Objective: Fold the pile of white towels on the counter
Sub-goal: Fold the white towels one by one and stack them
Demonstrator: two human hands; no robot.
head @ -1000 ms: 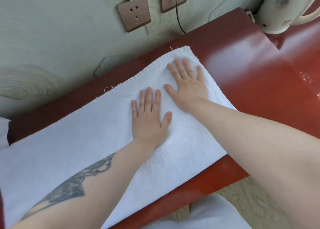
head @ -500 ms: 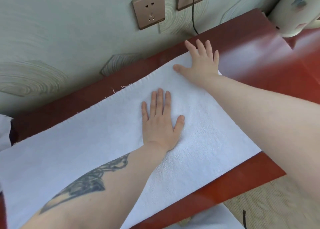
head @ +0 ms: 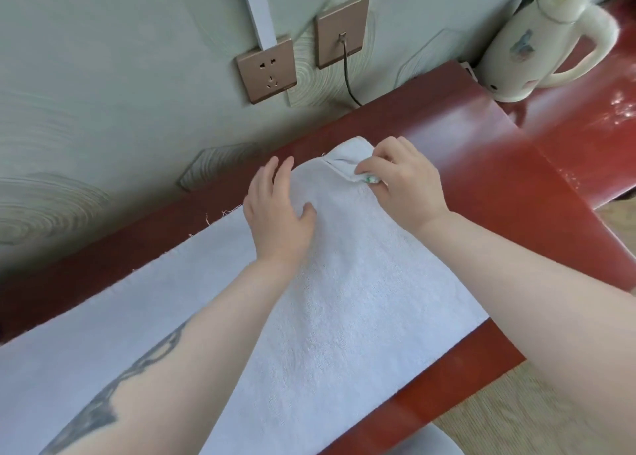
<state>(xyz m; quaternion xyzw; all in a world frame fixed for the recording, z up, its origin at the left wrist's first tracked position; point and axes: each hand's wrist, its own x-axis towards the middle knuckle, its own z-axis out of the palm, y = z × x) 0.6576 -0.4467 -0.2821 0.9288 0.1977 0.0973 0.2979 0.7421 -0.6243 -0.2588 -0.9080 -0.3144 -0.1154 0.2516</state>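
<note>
Towel [head: 344, 299] lies flat along the worktop [head: 481, 165]; my right hand [head: 406, 186] pinches its far corner, my left hand [head: 278, 210] rests open, so I should lift evenly.

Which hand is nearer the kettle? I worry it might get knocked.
Right. The right hand pinches the towel corner, closer to the kettle; the left hand lies farther away.

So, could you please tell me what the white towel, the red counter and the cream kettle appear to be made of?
White towel: looks like cotton terry, matte, with a nubby looped pile and frayed threads. Red counter: glossy, mirror-like glare; lacquered wood or laminate, unclear which. Cream kettle: probably smooth moulded plastic.
</note>
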